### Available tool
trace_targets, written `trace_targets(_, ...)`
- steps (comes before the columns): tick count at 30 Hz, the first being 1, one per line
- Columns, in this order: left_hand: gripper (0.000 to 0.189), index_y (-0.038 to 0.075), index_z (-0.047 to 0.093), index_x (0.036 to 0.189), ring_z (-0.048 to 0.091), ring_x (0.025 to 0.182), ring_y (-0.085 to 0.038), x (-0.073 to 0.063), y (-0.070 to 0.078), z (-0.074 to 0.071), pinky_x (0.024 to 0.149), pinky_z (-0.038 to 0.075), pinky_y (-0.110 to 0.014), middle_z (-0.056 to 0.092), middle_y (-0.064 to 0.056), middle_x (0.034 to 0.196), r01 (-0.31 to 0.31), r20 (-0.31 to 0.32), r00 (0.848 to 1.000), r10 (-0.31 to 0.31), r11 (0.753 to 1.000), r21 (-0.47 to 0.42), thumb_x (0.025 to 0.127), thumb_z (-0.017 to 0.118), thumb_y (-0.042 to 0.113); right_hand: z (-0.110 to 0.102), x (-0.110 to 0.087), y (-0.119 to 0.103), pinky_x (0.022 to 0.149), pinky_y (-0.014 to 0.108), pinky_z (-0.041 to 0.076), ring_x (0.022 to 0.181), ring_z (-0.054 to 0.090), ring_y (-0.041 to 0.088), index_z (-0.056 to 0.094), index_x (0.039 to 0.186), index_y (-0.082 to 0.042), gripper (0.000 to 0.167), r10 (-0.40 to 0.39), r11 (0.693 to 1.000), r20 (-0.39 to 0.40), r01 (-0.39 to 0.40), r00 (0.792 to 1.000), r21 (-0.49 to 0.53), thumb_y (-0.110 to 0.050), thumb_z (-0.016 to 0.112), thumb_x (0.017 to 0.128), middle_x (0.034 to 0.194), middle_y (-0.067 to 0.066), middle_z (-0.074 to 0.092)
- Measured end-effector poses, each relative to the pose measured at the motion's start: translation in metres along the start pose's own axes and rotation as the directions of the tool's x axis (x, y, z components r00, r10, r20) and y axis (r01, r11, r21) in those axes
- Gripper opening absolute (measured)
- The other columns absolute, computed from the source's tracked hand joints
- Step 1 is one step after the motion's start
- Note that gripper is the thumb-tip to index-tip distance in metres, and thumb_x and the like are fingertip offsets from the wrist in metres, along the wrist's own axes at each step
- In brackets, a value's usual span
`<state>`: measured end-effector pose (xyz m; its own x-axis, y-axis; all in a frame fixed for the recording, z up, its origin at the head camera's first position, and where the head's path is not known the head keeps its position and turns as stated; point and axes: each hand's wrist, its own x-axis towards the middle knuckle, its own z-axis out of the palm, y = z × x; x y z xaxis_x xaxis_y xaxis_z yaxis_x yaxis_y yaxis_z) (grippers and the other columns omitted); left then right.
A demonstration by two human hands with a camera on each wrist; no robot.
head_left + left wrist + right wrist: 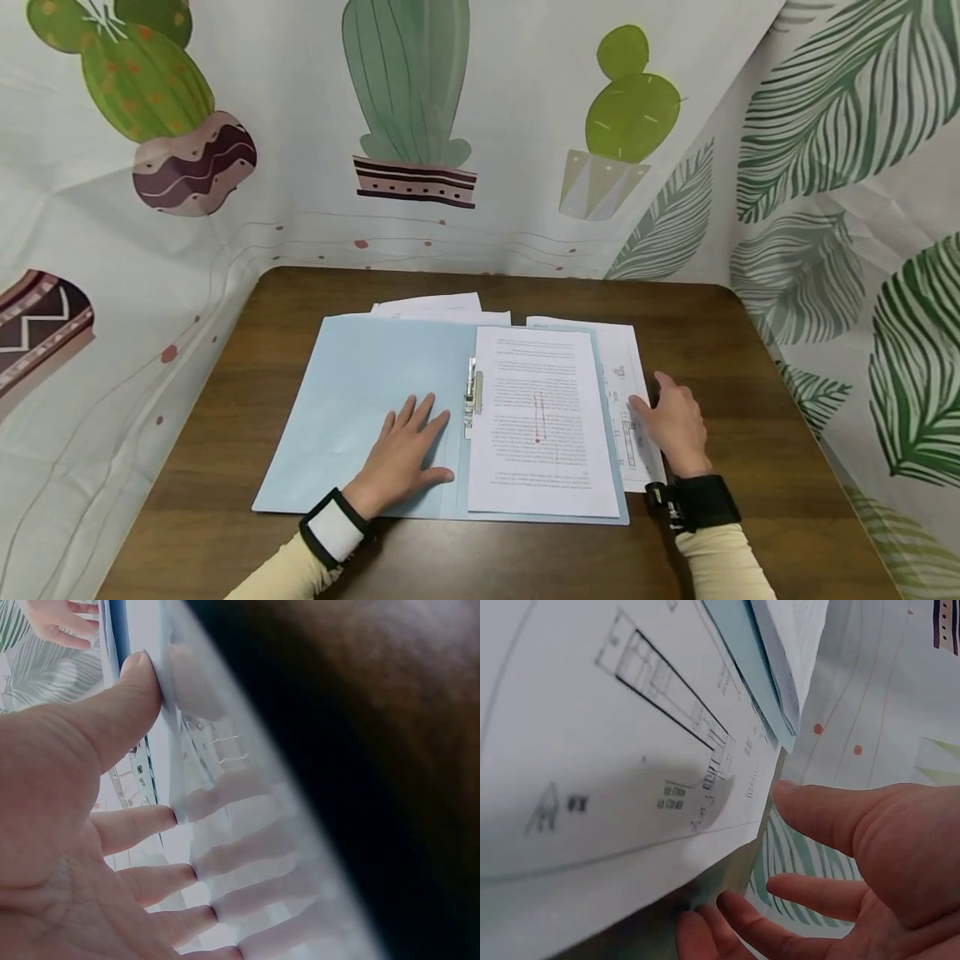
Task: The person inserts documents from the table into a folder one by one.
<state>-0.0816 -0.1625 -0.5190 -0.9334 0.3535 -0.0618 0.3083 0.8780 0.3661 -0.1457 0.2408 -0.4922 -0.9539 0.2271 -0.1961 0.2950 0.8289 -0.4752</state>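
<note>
Folder [375, 375], blue, lying open at lower centre | left hand [405, 458] resting on its cover, fingers spread | right hand [678, 425] hovering at drawing sheet's [622, 392] edge, right of centre, fingers apart | steadying folder while pinching sheet flat probably prevents creasing

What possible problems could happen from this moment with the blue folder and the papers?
The drawing sheet seems to lie partly under the blue folder; if the right hand near its edge pulls it, it might crease or drag the folder. The printed sheets could slide out if the metal clip does not hold them, which I cannot tell. The far papers stick out past the folder and might shift if it moves.
</note>
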Motion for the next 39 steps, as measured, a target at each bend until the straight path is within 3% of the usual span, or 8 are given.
trace_targets(12, 0.089, 0.004, 0.057, 0.146, 0.028, 0.148, -0.052, 0.0, 0.001, 0.0, 0.111, 0.027, -0.073, 0.037, -0.026, 0.16, -0.003, -0.004, 1.0, 0.003, 1.0, -0.002, 0.075, 0.089, 0.048, 0.014, 0.003, -0.01, 0.085, 0.069, 0.043, 0.117, 0.04, 0.054, 0.036, 0.154, 0.004, 0.072, 0.046, 0.996, -0.029, -0.048, 0.999, -0.071, -0.028, 0.069, 0.098, 0.137, 0.038, 0.044)
trace_targets(23, 0.09, 0.004, 0.057, 0.145, 0.028, 0.148, -0.052, 0.0, 0.001, 0.0, 0.11, 0.028, -0.073, 0.038, -0.026, 0.159, -0.005, -0.015, 1.0, 0.005, 1.0, -0.002, 0.075, 0.089, 0.048, 0.023, -0.002, -0.017, 0.077, 0.061, 0.044, 0.109, 0.042, 0.049, 0.042, 0.149, 0.006, 0.068, -0.015, 0.992, -0.089, 0.004, 0.996, -0.128, -0.028, 0.07, 0.096, 0.128, 0.037, 0.048)
trace_targets(39, 0.089, 0.004, 0.057, 0.145, 0.028, 0.148, -0.052, 0.0, 0.0, 0.001, 0.11, 0.028, -0.073, 0.038, -0.026, 0.159, -0.005, -0.014, 1.0, 0.005, 1.0, -0.005, 0.075, 0.089, 0.048, 0.027, -0.001, -0.02, 0.077, 0.059, 0.043, 0.108, 0.043, 0.05, 0.044, 0.148, 0.007, 0.066, -0.025, 0.995, -0.109, 0.014, 0.994, -0.097, -0.022, 0.072, 0.095, 0.127, 0.039, 0.047)
